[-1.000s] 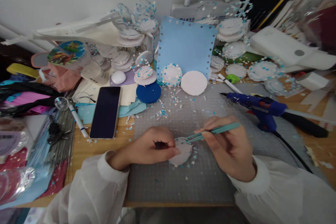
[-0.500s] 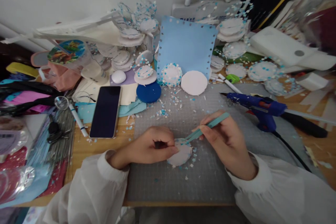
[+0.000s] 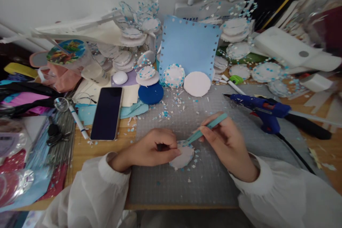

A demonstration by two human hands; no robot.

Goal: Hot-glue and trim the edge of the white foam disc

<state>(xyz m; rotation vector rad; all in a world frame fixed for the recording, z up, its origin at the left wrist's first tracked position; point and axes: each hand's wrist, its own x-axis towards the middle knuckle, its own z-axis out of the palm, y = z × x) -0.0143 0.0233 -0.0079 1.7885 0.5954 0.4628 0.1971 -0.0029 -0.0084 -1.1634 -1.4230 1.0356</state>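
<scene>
Low on the grey cutting mat [image 3: 160,192] lies a white paper disc [image 3: 183,158] with small blue and white bits around its rim. My left hand [image 3: 156,148] is closed in a pinch on the disc's upper left edge. My right hand [image 3: 223,142] grips a pair of teal tweezers [image 3: 205,127]. The tweezers slant down to the left, and their tips touch or hover just over the disc's upper edge. Whether a bit sits between the tips is too small to tell.
A blue glue gun [image 3: 259,105] with its cord lies at right. On the left are a phone [image 3: 107,114] and a white marker [image 3: 78,123]. Behind stand a light blue card [image 3: 191,46], a dark blue disc [image 3: 151,93], a plain white disc [image 3: 197,84] and scattered paper bits [image 3: 165,114].
My right hand and the tweezers have shifted slightly left, with the tips further along the disc's upper edge. My left hand keeps its pinch on the disc.
</scene>
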